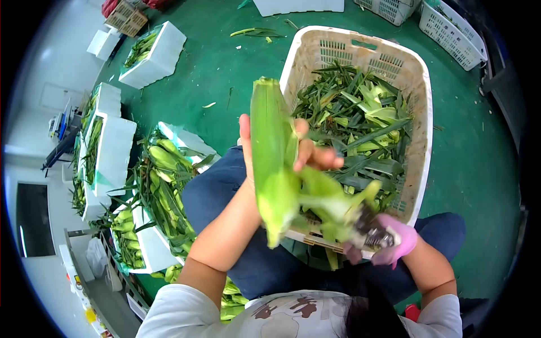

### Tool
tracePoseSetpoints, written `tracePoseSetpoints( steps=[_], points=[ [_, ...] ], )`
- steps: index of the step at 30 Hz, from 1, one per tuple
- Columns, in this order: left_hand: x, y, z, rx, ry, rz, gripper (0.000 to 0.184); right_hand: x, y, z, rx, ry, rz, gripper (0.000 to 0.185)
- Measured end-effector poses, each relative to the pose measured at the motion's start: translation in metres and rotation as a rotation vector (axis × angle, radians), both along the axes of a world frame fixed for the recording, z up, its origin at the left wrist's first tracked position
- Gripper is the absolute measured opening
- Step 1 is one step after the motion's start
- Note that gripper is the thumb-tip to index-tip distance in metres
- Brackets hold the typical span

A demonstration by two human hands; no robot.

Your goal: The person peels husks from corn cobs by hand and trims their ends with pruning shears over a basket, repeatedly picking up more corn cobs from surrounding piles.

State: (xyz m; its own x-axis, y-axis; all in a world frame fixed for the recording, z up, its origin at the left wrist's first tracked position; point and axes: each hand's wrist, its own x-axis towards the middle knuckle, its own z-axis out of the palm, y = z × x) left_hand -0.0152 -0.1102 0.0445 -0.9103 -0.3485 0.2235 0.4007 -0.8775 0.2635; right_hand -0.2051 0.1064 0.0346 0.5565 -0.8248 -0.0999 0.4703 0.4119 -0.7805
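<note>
A green ear of corn in its husk [269, 152] stands upright against the palm of my left hand [307, 147], its thumb behind the left side and its fingers reaching out at the right. My right hand [391, 241], in a pink glove, is closed on pruning shears [375, 234]. Blurred pale green husk leaves [329, 197] stretch between the ear and the shears' blades. Below and beyond my hands, a white plastic basket [426, 135] holds cut husks and leaves [366, 118].
Foam boxes of corn [115, 152] line the left side, with piled corn [163, 186] beside my left knee. Another foam box [163, 56] is at the upper left. White baskets [453, 42] stand at the upper right. Leaf scraps [253, 32] lie on the green floor.
</note>
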Motion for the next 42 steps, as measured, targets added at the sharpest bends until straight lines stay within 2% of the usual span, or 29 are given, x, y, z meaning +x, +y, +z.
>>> tracePoseSetpoints(
  steps=[3,4,6,8,9,12,13,14,16,17,18,20,21,22,24,26,28,29,32,33,36,37,40,41,42],
  points=[
    [0.000,0.000,-0.021,-0.016,-0.051,-0.031,0.074,-0.009,-0.007,-0.017,0.062,-0.136,-0.553,0.055],
    [-0.002,0.003,-0.026,-0.032,-0.048,-0.057,0.074,-0.011,-0.018,0.003,0.157,-0.077,-0.777,0.054],
    [-0.008,0.015,-0.018,0.185,-0.413,-0.091,0.077,-0.037,-0.029,-0.042,0.291,-0.119,-0.773,0.049],
    [-0.024,0.017,-0.040,0.004,-0.748,-0.277,0.076,-0.041,-0.039,-0.065,0.446,-0.105,-0.921,0.039],
    [-0.027,0.023,-0.048,-0.094,-0.793,-0.285,0.074,-0.046,-0.044,-0.075,0.481,-0.094,-0.987,0.035],
    [-0.025,0.034,-0.058,-0.118,-0.885,-0.269,0.072,-0.079,-0.053,-0.092,0.595,-0.130,-1.198,0.024],
    [-0.022,0.032,-0.059,-0.095,-0.897,-0.251,0.073,-0.102,-0.053,-0.116,0.603,-0.078,-1.185,0.026],
    [-0.018,0.029,-0.059,-0.029,-0.778,-0.242,0.074,-0.096,-0.058,-0.102,0.641,0.054,-1.237,0.024],
    [-0.015,0.028,-0.049,0.067,-0.603,-0.097,0.074,-0.072,-0.048,-0.116,0.575,-0.082,-0.939,0.024],
    [-0.016,0.025,-0.043,0.034,-0.529,-0.052,0.074,-0.054,-0.041,-0.115,0.616,-0.051,-0.732,0.024],
    [-0.023,0.028,-0.028,-0.037,-0.659,0.069,0.080,-0.031,-0.033,-0.112,0.653,-0.014,-0.512,0.025],
    [-0.021,0.018,-0.033,-0.015,-0.632,0.108,0.088,0.015,-0.027,-0.076,0.673,-0.082,-0.522,0.024],
    [-0.017,0.012,-0.039,-0.087,-0.650,0.079,0.091,0.021,-0.029,-0.056,0.692,-0.031,-0.584,0.024],
    [-0.017,0.013,-0.040,-0.264,-0.733,0.071,0.087,0.021,-0.031,-0.043,0.637,0.088,-0.693,0.025],
    [-0.017,0.024,-0.046,-0.415,-0.852,0.041,0.084,0.005,-0.042,-0.048,0.448,0.290,-0.843,0.027],
    [-0.018,0.033,-0.055,-0.401,-0.748,0.020,0.068,-0.005,-0.048,-0.022,0.316,0.167,-0.999,0.030],
    [-0.027,0.046,-0.056,-0.588,-0.716,-0.009,0.066,-0.012,-0.049,-0.011,0.267,0.124,-0.948,0.035],
    [-0.030,0.053,-0.053,-0.545,-0.745,-0.035,0.065,-0.012,-0.049,-0.009,0.248,0.137,-0.951,0.034],
    [-0.035,0.067,-0.052,-0.868,-0.785,0.124,0.063,-0.009,-0.041,-0.027,0.222,0.166,-0.998,0.035],
    [-0.035,0.070,-0.045,-0.887,-0.834,0.108,0.061,-0.008,-0.040,-0.033,0.214,0.173,-1.019,0.035],
    [-0.037,0.063,-0.039,-1.058,-0.900,0.141,0.059,-0.016,-0.041,-0.023,0.225,0.029,-0.961,0.036],
    [-0.037,0.064,-0.037,-1.057,-0.912,0.172,0.060,-0.018,-0.042,-0.025,0.197,0.097,-0.959,0.038],
    [-0.033,0.060,-0.044,-1.322,-0.862,0.348,0.062,-0.023,-0.042,-0.012,0.106,0.410,-0.929,0.039],
    [-0.031,0.061,-0.047,-1.286,-0.830,0.367,0.068,-0.023,-0.041,-0.008,0.063,0.450,-0.921,0.041],
    [-0.029,0.059,-0.051,-1.365,-0.808,0.396,0.069,-0.023,-0.040,-0.003,0.070,0.453,-0.916,0.042]
  ],
)
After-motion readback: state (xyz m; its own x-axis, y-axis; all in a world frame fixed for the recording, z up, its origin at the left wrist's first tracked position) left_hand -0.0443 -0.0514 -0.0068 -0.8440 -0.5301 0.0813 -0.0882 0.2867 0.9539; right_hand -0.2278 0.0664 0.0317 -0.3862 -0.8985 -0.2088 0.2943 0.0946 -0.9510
